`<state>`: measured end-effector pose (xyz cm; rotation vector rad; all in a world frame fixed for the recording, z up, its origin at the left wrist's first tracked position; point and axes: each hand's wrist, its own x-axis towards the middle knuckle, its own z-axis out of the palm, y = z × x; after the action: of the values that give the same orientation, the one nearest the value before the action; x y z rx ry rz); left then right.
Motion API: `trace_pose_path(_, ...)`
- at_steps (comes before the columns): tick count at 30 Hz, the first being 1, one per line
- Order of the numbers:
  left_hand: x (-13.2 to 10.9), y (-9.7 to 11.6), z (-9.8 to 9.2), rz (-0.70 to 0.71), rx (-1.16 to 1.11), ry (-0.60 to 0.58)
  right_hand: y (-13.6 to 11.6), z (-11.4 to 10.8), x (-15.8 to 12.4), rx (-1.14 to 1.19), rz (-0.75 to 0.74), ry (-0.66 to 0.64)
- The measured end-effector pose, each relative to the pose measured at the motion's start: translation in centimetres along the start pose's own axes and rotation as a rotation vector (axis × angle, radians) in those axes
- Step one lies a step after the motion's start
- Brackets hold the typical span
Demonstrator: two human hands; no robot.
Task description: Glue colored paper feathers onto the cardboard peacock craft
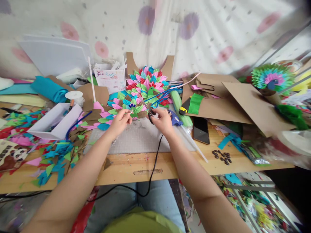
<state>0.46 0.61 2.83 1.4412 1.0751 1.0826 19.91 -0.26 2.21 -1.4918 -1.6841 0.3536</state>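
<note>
- Loose paper scraps (57, 154) cover the left end of the wooden table (136, 166) and reach nearly to its front edge.
- A white box (55, 122) lies tilted just behind the scraps, leaving little free surface on that side.
- The left hand (120, 121) has its fingertips pinched closed on a small paper piece (131, 112). It holds this piece at the lower rim of the paper fan (145, 85), just above the far edge of the grey mat (137, 138).
- The mat is bare between the two forearms, the one open patch of table.
- The right hand (164, 121) is curled tightly around a blue glue gun (175, 118), near the left hand but not touching it.
- The gun's black cord (155, 158) crosses the mat and drops over the table's front edge.
- A phone (201, 130) lies just right of the mat, with dark seeds (222, 157) near the front edge.
- Cardboard sheets (233, 102) are stacked over the right end, their corners overlapping.
</note>
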Motion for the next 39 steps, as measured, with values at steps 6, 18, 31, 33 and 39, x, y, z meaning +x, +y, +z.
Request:
trace_pose_path(6, -0.4, -1.2, -0.3, -0.081, -0.104, -0.003, -0.4, 0.1, -0.3, -0.152, -0.021, -0.101)
trace_pose_path(18, -0.4, -1.1, -0.4, -0.097, -0.243, 0.000, -0.9, 1.2, -1.2, -0.205, -0.107, -0.242)
trace_pose_path(31, -0.4, -1.2, -0.1, -0.077, -0.242, 0.028, -1.9, 2.0, -2.2, -0.320, -0.147, -0.316)
trace_pose_path(33, -0.3, -1.3, -0.2, -0.073, -0.242, 0.021, -1.9, 2.1, -2.2, -0.322, -0.120, -0.305)
trace_pose_path(39, -0.4, -1.3, -0.2, -0.074, -0.245, 0.020, -2.0, 2.1, -2.1, -0.324, -0.054, -0.322)
